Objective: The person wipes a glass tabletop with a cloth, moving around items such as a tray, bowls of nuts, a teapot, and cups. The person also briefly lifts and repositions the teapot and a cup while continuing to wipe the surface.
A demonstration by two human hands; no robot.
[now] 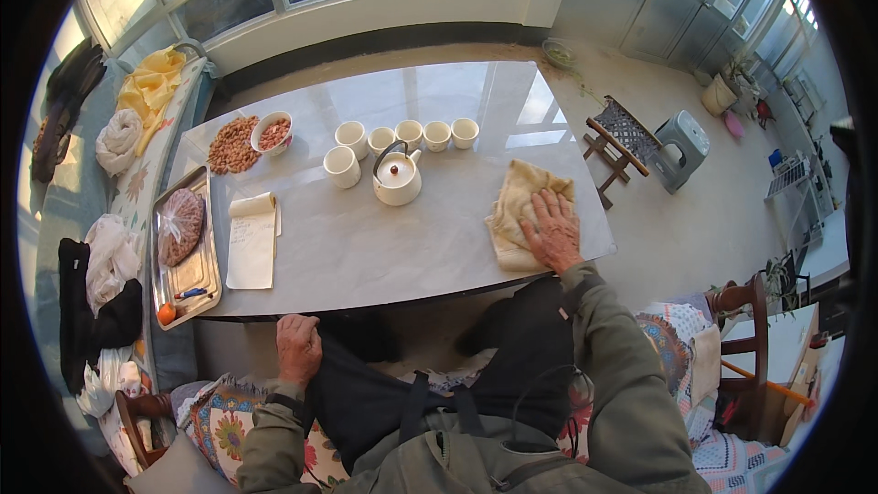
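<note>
Cloth (pixel 508 210): right of the frame, folded on the tabletop (pixel 412 261)
Right hand (pixel 552 230): fingers spread flat on it, no grip
Left hand (pixel 299 348): by my trousers (pixel 366 393), fingers bent, can't tell if closed
Progress: cloth's under my hand, so prob mid-job; what's left, no clue

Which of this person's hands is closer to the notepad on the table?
The left. The left hand is by the table's near edge, just to the right of the notepad; the right hand is much farther right, on the cloth.
</note>
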